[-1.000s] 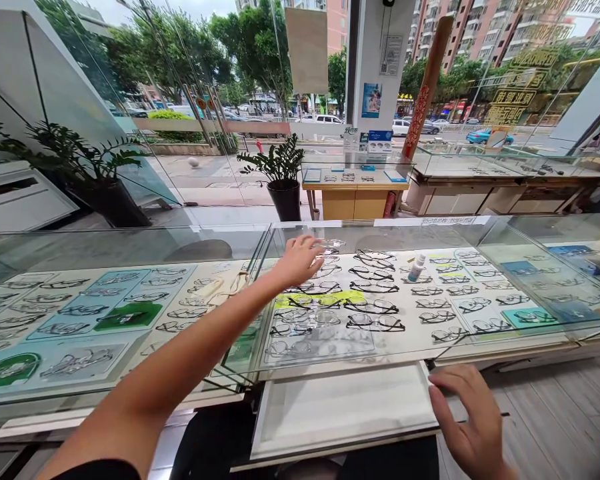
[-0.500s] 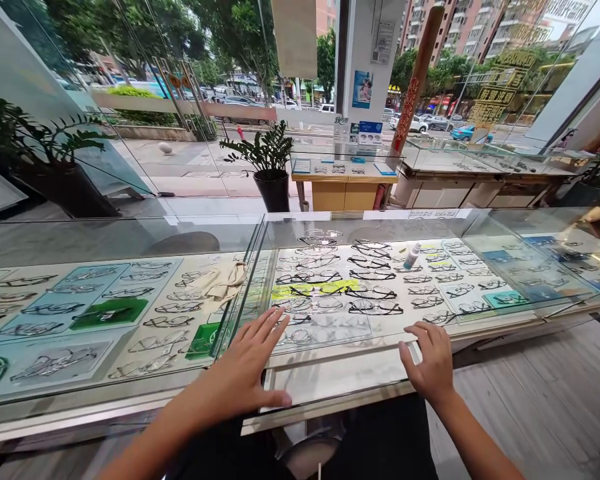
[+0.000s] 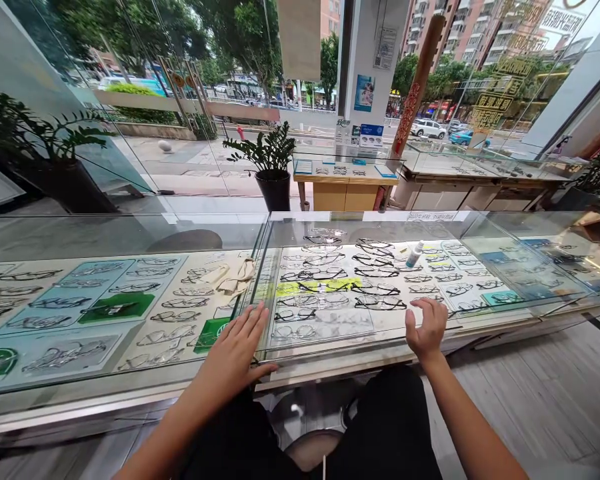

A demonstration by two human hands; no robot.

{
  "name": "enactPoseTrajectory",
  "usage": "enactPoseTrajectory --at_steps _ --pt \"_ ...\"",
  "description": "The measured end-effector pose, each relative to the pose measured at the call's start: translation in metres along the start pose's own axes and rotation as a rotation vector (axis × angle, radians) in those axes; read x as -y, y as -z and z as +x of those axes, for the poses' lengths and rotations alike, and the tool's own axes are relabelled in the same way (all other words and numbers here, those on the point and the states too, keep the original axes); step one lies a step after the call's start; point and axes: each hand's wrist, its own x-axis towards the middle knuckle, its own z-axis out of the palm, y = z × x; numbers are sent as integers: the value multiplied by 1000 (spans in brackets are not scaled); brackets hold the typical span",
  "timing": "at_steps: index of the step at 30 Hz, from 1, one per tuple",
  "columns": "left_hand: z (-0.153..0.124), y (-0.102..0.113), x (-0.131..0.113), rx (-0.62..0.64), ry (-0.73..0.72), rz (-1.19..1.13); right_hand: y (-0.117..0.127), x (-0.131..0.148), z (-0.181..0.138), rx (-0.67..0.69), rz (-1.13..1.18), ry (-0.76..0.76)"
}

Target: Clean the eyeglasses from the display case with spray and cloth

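- dark green leafy potted plant (image 3: pixel 40 143) at 10 o'clock, outside the glass, well apart from both hands
- long glass-topped display counter (image 3: pixel 130 233) runs across the view; rows of thin wire-framed eyeglasses (image 3: pixel 60 303) on pale blue and green cards in its left section
- crumpled beige cleaning cloth (image 3: pixel 233 279) inside the case near the divider, at 11 o'clock from the left hand
- left hand (image 3: pixel 237 353) flat, palm down, fingers spread and open on the near edge of the glass top, gripping nothing
- black-framed eyeglasses (image 3: pixel 375 288) in rows on the white tray of the middle section, at 12 o'clock between the two hands, under the glass
- yellow-green strip card (image 3: pixel 310 287) beneath some frames, at 1 o'clock from the left hand
- right hand (image 3: pixel 427 328) at the near glass edge, fingers loosely curled, open, holding nothing; touching the glass or just above it, cannot tell
- small white spray bottle with blue cap (image 3: pixel 415 254) tilted on the tray, 12 o'clock from the right hand, well apart
- wooden yellow table (image 3: pixel 345 190) beyond the counter at 12 o'clock
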Motion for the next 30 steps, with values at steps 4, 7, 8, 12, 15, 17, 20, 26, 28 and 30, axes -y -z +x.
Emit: enactPoseTrajectory --at_steps 4,7,8,12,15,17,20,26,28,30 --pt "3 -4 4 -46 -20 -11 7 -26 0 154 -3 -37" --pt "2 -7 2 -61 -14 -4 20 -45 1 415 -20 -18" --pt "2 -7 1 -60 -10 -1 23 -50 2 504 -32 -1" --pt "4 -7 -4 -50 21 -2 30 -56 1 709 -99 58" --pt "6 -4 -9 -37 63 -22 26 -55 -3 707 -156 65" --pt "7 -1 -13 -32 89 -51 22 -54 -5 685 -181 53" --pt "8 2 -18 -36 113 -73 23 -48 -3 682 -183 26" --pt "6 1 -20 -51 131 -69 41 6 31 690 -5 138" --pt "6 0 -19 -50 125 -78 39 26 45 662 41 175" --pt "6 -1 -18 -52 121 -82 32 37 56 611 40 207"
